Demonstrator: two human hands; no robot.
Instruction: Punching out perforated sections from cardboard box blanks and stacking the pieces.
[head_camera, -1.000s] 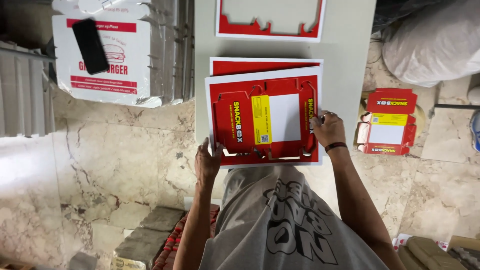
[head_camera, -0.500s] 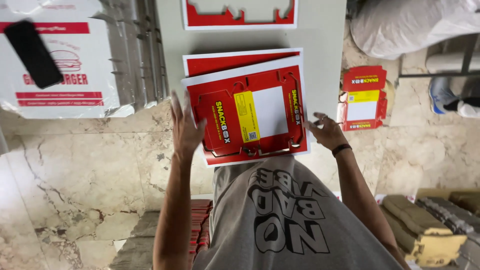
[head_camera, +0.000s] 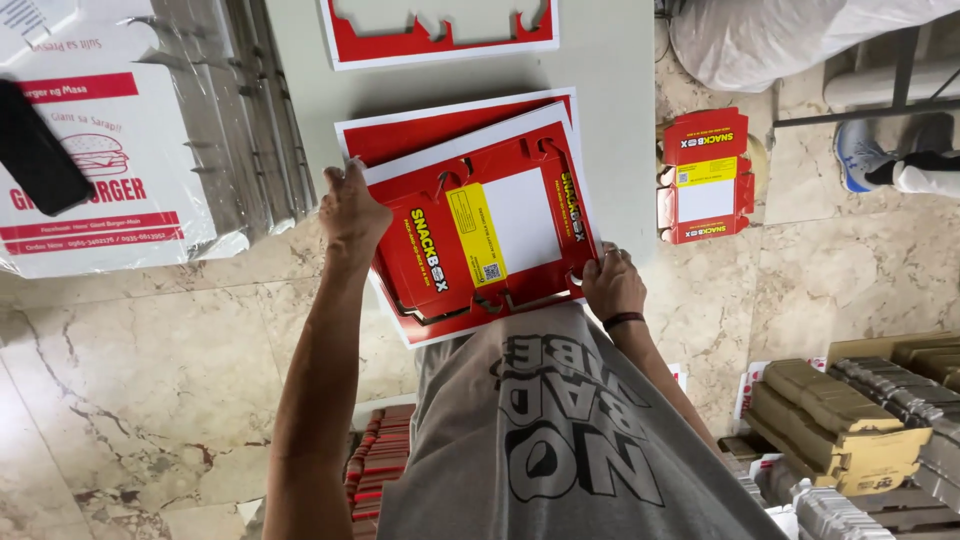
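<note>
Shifted up the sheet's (head_camera: 480, 235) left edge, your left hand (head_camera: 352, 208) pinches its top corner; your right hand (head_camera: 612, 283) grips the bottom-right corner, sheet lying between them on the table (head_camera: 610, 70).

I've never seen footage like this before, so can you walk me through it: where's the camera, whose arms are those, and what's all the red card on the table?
There is no machine here. The picture comes from a camera worn on a person's head, looking straight down, so you see their grey shirt and both bare arms from above.

The left hand grips the left edge of a printed card sheet, red with a white border, with a flat box shape die-cut into it. The right hand holds the sheet's lower right corner. The sheet lies on a stack of similar sheets on a grey table.

Further up the table is a leftover red frame with the box shape already punched out. On the marble floor to the right lies one punched-out flat box. A wrapped bundle of white boxes sits at the left.
</note>
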